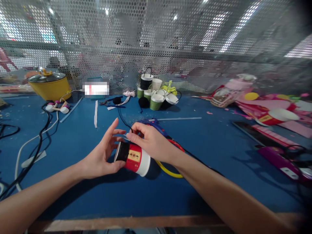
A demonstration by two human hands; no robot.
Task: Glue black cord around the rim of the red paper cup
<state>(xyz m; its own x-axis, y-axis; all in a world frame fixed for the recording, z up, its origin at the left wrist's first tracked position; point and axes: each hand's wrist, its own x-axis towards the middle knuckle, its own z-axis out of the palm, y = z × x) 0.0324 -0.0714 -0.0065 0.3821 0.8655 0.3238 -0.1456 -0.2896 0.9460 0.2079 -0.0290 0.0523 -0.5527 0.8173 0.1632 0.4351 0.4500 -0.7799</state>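
A small paper cup lies tilted on its side between my hands, its white rim to the right. It carries a red band with a yellow label and a black wrapping of yarn or cord around its other end. My left hand supports the black end, thumb underneath and the other fingers raised and spread behind. Above the cup, my right hand pinches a black yarn, which trails back toward a black yarn ball. A thin pale strip shows near the right fingertips.
Behind my right hand lies a blue glue gun, with red and yellow rings partly under my forearm. Several finished cups stand at the back. A yellow pot and cables are left; pink materials and a purple tool are right.
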